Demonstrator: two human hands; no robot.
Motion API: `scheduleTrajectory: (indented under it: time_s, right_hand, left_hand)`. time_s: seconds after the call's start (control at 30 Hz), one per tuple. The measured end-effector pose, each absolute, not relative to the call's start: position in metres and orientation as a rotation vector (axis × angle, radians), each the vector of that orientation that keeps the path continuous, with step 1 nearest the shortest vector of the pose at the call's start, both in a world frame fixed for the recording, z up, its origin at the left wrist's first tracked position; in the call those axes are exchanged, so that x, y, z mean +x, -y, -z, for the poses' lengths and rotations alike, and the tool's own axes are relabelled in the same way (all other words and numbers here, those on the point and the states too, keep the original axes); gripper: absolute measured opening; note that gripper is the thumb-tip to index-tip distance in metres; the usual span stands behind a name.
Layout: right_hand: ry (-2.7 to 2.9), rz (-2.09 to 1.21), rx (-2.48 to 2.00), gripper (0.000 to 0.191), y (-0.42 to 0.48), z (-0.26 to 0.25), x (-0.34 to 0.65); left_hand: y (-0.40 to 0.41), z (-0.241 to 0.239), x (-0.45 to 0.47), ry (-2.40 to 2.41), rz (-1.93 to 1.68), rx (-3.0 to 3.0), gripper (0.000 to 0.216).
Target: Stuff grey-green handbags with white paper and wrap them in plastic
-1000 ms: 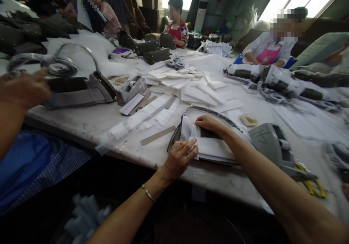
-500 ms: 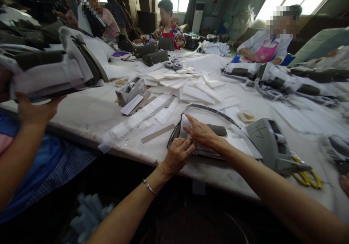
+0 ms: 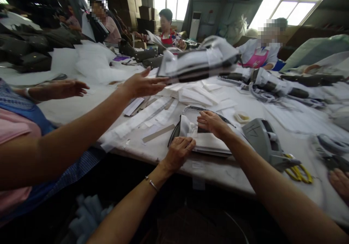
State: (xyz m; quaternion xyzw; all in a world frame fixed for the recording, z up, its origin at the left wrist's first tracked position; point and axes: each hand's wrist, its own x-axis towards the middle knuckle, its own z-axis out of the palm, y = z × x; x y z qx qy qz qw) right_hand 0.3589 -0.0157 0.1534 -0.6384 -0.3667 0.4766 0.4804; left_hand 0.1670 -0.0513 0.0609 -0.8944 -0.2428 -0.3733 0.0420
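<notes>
A flat padded piece, white-lined with a dark trimmed edge, lies at the table's near edge. My left hand rests with curled fingers on its near left corner and presses it down. My right hand lies over the piece's top, its fingers bent and pinching a small white tab by the fold. The dark trim curves round behind my right hand.
A co-worker's arm reaches across from the left, the hand open behind a blurred grey-white piece in mid-air. White strips cover the middle of the table. A grey tape dispenser and yellow scissors lie to my right.
The co-worker swung the grey-white piece from the far left across the table; it is now off the hand. My right hand drew back onto the fold, fingers bent.
</notes>
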Motion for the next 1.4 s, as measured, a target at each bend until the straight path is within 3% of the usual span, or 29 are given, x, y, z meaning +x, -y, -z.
scheduleTrajectory:
  time_s: [0.13,0.43,0.53,0.67,0.77,0.87,1.1,1.4]
  right_hand:
    - [0.788,-1.308,-1.549,0.008,0.013,-0.149,0.361]
    - [0.908,-1.387,-1.626,0.01,0.016,-0.154,0.355]
    - [1.299,-1.14,-1.743,0.009,0.032,-0.157,0.354]
    - [2.053,-0.493,-1.721,0.031,0.067,-0.159,0.352]
    - [2.277,-0.397,-1.56,0.051,0.094,-0.156,0.349]
    - [2.308,-0.329,-1.45,0.059,0.109,-0.146,0.346]
    - [2.114,-0.011,-1.424,0.025,0.107,-0.13,0.339]
    - [2.148,-0.059,-1.338,0.023,0.109,-0.121,0.347]
  left_hand:
    - [0.05,-0.058,0.167,0.725,1.149,-2.748,0.026]
    - [0.05,-0.058,0.167,0.713,1.14,-2.736,0.027]
    - [0.051,-0.059,0.167,0.731,1.131,-2.722,0.027]
    - [0.051,-0.06,0.168,0.735,1.14,-2.707,0.026]
    - [0.052,-0.06,0.168,0.737,1.178,-2.707,0.025]
    - [0.053,-0.059,0.168,0.757,1.214,-2.722,0.028]
    - [0.054,-0.058,0.167,0.737,1.302,-2.755,0.037]
    - [0.052,-0.058,0.167,0.754,1.285,-2.746,0.04]
